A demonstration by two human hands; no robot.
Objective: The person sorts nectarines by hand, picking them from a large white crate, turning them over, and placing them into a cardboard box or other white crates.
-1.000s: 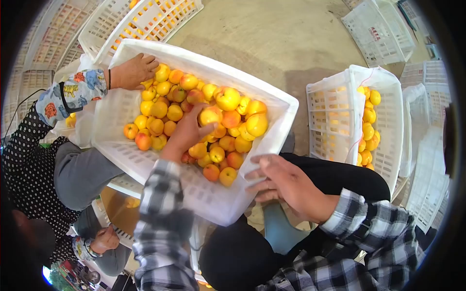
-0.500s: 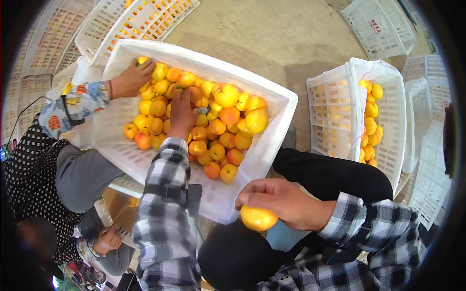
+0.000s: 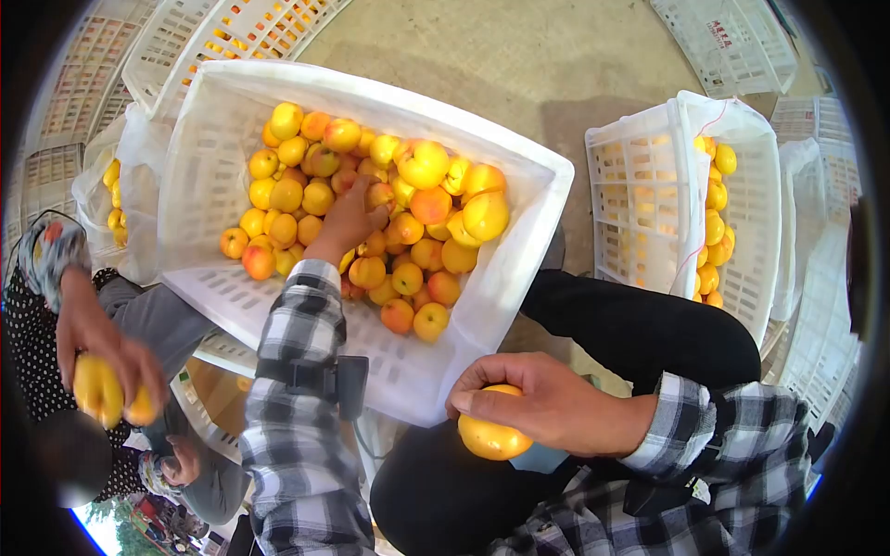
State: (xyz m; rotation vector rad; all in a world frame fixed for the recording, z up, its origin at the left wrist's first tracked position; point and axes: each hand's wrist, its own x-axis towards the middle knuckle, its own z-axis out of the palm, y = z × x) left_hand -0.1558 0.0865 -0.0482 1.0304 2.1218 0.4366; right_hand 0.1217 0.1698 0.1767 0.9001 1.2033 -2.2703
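Observation:
Many yellow-orange fruits (image 3: 286,195) lie in a large white plastic crate (image 3: 445,111) lined with white sheeting. Over the middle of the pile, my left hand (image 3: 350,222) reaches in, its fingers curled on an orange-red fruit (image 3: 378,195). My right hand (image 3: 547,400) is closed on a yellow fruit (image 3: 494,435) above my lap, near the crate's lower right corner. Part of that fruit is hidden by my fingers.
At the left, a co-worker's hand (image 3: 102,338) holds yellow fruits (image 3: 98,391) outside the crate. Another crate with fruit (image 3: 635,199) stands at the right. More white crates stand at upper left (image 3: 218,42) and upper right (image 3: 723,46).
The co-worker's hand has left the large crate, moving down and left with fruits. My left hand has shifted slightly within the pile. My right hand still holds its fruit.

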